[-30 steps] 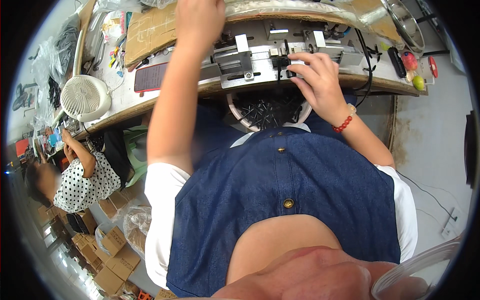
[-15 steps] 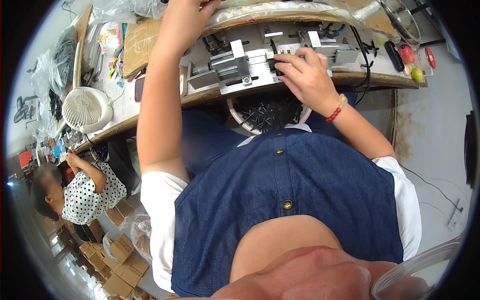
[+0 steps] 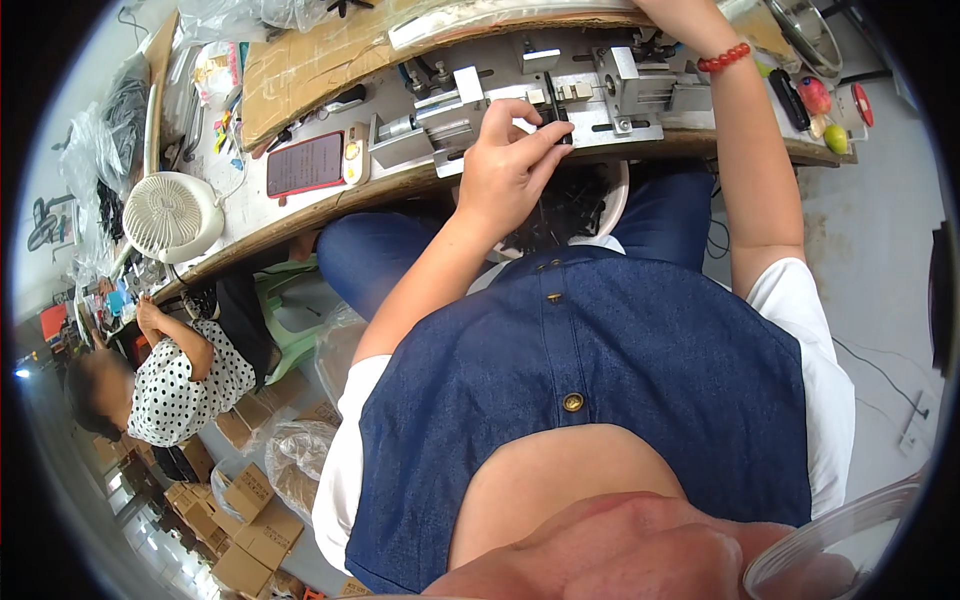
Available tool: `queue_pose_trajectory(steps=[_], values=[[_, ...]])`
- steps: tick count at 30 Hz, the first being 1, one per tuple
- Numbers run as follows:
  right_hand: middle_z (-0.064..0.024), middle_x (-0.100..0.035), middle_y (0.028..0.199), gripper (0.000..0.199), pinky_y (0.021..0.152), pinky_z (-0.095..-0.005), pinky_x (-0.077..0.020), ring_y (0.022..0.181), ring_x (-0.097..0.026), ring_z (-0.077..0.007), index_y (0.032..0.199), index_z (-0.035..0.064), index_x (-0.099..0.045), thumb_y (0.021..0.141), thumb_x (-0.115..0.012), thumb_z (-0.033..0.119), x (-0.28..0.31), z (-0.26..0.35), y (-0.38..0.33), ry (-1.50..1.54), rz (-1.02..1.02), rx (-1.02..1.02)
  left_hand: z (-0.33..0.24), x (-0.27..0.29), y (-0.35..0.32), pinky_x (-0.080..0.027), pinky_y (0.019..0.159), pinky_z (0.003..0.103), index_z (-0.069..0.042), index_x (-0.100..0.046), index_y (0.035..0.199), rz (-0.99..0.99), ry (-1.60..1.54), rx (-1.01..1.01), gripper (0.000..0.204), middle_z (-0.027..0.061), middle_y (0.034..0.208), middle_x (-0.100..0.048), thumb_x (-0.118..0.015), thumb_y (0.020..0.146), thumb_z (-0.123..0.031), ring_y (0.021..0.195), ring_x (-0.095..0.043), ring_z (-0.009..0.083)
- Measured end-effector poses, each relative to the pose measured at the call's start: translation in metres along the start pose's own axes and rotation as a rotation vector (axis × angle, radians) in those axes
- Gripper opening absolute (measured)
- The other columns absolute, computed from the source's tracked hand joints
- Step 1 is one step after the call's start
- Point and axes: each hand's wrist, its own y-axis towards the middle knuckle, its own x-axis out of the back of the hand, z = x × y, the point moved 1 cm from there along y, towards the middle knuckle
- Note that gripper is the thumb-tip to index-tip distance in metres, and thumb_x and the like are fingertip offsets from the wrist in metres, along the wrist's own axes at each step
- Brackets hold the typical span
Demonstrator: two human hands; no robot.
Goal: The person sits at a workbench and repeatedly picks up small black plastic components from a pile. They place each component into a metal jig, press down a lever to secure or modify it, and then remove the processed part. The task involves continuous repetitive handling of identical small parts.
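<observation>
My left hand (image 3: 505,175) pinches a slim black stick-like piece (image 3: 565,134) between thumb and fingers. The piece lies across the middle of a metal clamping fixture (image 3: 455,118), which has a silver block on either side. Up at the top edge, my right hand (image 3: 690,22) reaches over the far right of the bench beside the plastic-wrapped strip (image 3: 480,22); its fingers are cut off by the picture's edge. Below the bench edge, between my legs, a round tub (image 3: 619,198) holds many thin black pieces.
Left of the fixture lie a red-edged phone (image 3: 305,165) and cardboard (image 3: 300,80). A white fan (image 3: 172,218) stands farther left. At the right are a black handheld item (image 3: 788,100), a green fruit (image 3: 835,138) and a metal bowl (image 3: 805,35). Another person (image 3: 190,390) sits at the left.
My left hand has come down from the far side to the fixture and grips the black piece. My right hand has left the fixture and moved up to the far right.
</observation>
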Motion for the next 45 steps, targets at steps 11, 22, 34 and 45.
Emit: queue_pose_trajectory(steps=[11,22,34,45], values=[[-0.0003,-0.064,0.082,0.014,0.053,-0.0186,-0.0389,0.064,-0.055,-0.0052,0.111,0.0086,-0.067,0.105,-0.064,0.022,0.008,-0.088,-0.014,1.563,-0.367,-0.237,0.005,-0.017,-0.002,-0.061,0.073,0.032,-0.013,-0.077,0.113,-0.003,0.117,-0.013,0.027,0.0063,0.127,-0.072,-0.079,0.087,-0.01,0.086,-0.075,0.024],[-0.0038,-0.069,0.11,0.019,0.083,-0.0268,-0.0507,0.092,-0.062,-0.0123,0.115,0.0048,-0.071,0.097,-0.07,0.01,-0.029,0.014,-0.122,0.621,-0.244,0.113,0.007,0.051,0.109,-0.058,0.076,0.044,-0.01,-0.075,0.098,-0.174,0.526,-0.476,0.02,0.0116,0.101,-0.073,-0.062,0.088,0.001,0.089,-0.069,0.0351],[-0.0032,-0.067,0.125,0.02,0.093,-0.0385,-0.052,0.108,-0.057,-0.0283,0.102,0.0085,-0.069,0.084,-0.074,0.012,-0.098,0.031,-0.14,-0.19,-0.098,0.474,0.056,0.096,0.182,-0.055,0.088,0.041,-0.004,-0.076,0.103,0.323,0.5,-0.169,0.02,0.0159,0.098,-0.074,-0.069,0.084,-0.008,0.095,-0.069,0.0338],[-0.0065,-0.069,0.12,0.021,0.091,-0.0383,-0.0493,0.103,-0.06,-0.0268,0.108,0.0077,-0.07,0.089,-0.076,0.016,-0.052,0.024,-0.084,-0.135,-0.273,0.549,0.025,0.081,0.1,-0.056,0.067,0.029,-0.005,-0.077,0.113,-0.071,-0.181,0.11,0.025,0.0104,0.083,-0.075,-0.07,0.09,0.0,0.07,-0.07,0.0191]])
